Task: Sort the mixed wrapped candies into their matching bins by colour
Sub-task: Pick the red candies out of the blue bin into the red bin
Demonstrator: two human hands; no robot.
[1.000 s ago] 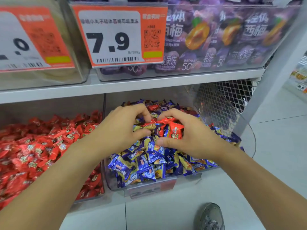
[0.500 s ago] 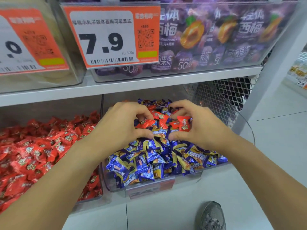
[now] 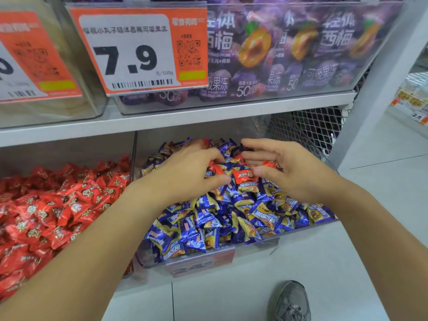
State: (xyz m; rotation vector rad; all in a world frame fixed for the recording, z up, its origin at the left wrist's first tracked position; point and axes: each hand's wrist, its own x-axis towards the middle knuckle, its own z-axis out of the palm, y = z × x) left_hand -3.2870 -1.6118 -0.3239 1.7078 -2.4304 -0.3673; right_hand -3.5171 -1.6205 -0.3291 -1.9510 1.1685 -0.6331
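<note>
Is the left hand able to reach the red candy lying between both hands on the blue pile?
Probably yes: the red candy lies uncovered atop the blue candies, just beyond the left hand, with nothing between them.
</note>
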